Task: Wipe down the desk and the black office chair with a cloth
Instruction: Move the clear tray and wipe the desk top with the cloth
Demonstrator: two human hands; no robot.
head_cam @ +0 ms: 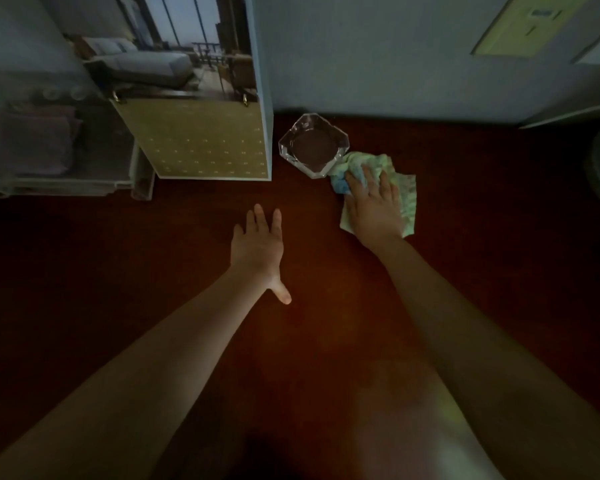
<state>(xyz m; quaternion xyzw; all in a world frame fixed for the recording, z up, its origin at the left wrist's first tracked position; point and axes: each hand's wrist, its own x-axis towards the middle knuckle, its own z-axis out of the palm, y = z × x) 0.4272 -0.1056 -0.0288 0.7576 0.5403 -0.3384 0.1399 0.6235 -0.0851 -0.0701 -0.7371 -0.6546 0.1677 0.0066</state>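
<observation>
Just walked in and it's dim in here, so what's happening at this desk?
A person is wiping the dark reddish desk. Their right hand presses a green-and-blue cloth onto it, right beside a glass ashtray near the wall. The left hand is open, fingers spread, over the desk's middle, holding nothing.

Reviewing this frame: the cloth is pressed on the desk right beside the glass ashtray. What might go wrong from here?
1. The cloth's bunched edge lies against the glass ashtray; a stroke that way by the right hand may shove it toward the wall or chip it.
2. A leftward sweep might knock the upright card over.
3. The dim light could hide missed patches of the desk.
</observation>
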